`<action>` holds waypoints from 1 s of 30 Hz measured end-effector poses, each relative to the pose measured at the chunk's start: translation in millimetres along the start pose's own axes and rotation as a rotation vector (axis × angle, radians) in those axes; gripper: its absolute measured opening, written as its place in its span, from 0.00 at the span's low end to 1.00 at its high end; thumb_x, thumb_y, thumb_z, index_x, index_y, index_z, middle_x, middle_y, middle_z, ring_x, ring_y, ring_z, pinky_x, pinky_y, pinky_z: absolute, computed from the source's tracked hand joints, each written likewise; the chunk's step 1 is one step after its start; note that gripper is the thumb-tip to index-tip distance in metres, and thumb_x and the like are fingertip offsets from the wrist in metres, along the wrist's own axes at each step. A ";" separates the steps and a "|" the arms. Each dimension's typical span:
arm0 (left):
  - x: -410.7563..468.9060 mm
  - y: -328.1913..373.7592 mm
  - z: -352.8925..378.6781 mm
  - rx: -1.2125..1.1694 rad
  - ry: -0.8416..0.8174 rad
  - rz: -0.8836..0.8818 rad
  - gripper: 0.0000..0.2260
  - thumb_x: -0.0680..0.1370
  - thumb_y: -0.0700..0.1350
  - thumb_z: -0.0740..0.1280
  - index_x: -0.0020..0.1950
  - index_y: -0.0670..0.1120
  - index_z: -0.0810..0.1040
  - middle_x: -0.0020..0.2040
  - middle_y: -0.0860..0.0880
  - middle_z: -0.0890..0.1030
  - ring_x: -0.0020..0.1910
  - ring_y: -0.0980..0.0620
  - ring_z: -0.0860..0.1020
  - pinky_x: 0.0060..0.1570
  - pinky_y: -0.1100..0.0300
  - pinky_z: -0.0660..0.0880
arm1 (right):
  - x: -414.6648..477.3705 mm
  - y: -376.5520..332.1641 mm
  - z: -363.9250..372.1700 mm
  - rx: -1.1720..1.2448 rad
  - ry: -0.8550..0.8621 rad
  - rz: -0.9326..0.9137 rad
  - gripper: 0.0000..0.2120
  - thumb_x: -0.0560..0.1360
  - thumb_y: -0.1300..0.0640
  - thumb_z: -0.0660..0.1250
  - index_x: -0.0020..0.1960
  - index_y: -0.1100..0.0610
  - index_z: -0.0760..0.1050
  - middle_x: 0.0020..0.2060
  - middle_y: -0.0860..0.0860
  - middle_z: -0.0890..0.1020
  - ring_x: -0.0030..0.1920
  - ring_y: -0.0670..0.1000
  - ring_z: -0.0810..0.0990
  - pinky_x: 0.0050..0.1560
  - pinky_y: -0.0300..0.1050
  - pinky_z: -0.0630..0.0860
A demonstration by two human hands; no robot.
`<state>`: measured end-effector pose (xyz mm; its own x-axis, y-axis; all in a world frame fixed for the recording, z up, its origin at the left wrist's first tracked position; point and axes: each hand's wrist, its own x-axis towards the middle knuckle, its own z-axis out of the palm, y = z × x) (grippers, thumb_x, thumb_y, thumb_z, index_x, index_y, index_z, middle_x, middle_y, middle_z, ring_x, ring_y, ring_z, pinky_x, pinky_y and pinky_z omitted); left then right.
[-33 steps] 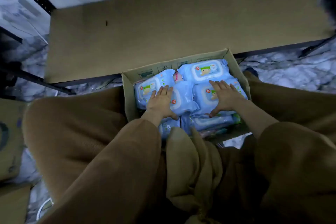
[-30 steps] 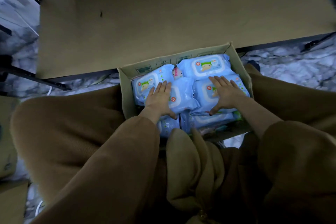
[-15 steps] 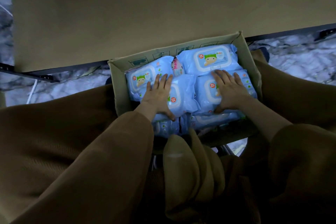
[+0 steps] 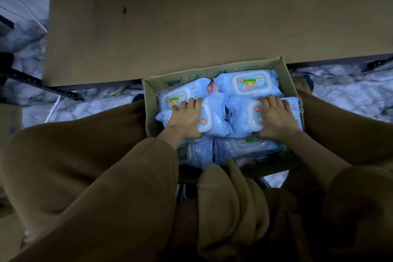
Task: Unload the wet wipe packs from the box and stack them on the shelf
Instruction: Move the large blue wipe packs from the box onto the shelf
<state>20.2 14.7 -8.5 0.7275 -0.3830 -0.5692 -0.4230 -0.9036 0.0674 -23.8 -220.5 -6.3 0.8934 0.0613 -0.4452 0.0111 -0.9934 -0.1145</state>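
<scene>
Together, palms down, left hand (image 4: 186,118) and right hand (image 4: 276,118) each grip a wet wipe pack (image 4: 242,117)

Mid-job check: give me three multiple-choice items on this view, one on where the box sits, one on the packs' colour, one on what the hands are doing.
1. Where is the box?
A. Between the person's knees, in front of the shelf.
B. On the shelf.
C. Under the shelf.

2. What colour are most wet wipe packs?
A. Red.
B. Blue.
C. Black.

3. What are the left hand and right hand doing?
A. Hanging idle outside the box.
B. Carrying one pack over the shelf.
C. Each gripping a pack inside the box.

Answers: A, the box sits between the brown-clad knees with the shelf edge just beyond it; B, light blue wrappers fill the box; C, fingers curl over each pack's far edge, with thumbs at the near edge.
</scene>
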 end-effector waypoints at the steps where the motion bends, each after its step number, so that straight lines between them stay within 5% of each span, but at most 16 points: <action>1: -5.2 -2.9 -6.7 0.003 0.022 -0.006 0.46 0.67 0.54 0.72 0.75 0.41 0.48 0.69 0.42 0.62 0.66 0.40 0.65 0.62 0.43 0.65 | -3.9 -1.8 -6.0 0.013 0.034 0.014 0.44 0.61 0.47 0.76 0.70 0.63 0.60 0.62 0.59 0.67 0.64 0.60 0.65 0.64 0.55 0.59; 22: -148.6 15.9 -271.4 0.178 0.629 0.019 0.44 0.64 0.55 0.73 0.72 0.43 0.54 0.64 0.46 0.66 0.61 0.43 0.69 0.53 0.50 0.69 | -111.4 -6.7 -266.4 0.104 0.795 0.079 0.51 0.54 0.48 0.81 0.69 0.65 0.62 0.60 0.62 0.69 0.62 0.62 0.67 0.62 0.56 0.62; 30: -161.7 13.7 -379.4 0.217 0.764 -0.023 0.41 0.64 0.53 0.75 0.69 0.44 0.57 0.63 0.45 0.67 0.61 0.42 0.69 0.51 0.51 0.69 | -105.2 3.1 -369.0 -0.043 0.930 0.085 0.49 0.54 0.42 0.79 0.65 0.64 0.64 0.57 0.59 0.69 0.59 0.60 0.67 0.61 0.53 0.62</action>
<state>101.7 -8.4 395.3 0.8731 -0.4617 0.1568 -0.4423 -0.8853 -0.1438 48.0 -265.9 367.9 0.8924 -0.0957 0.4410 -0.0704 -0.9948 -0.0733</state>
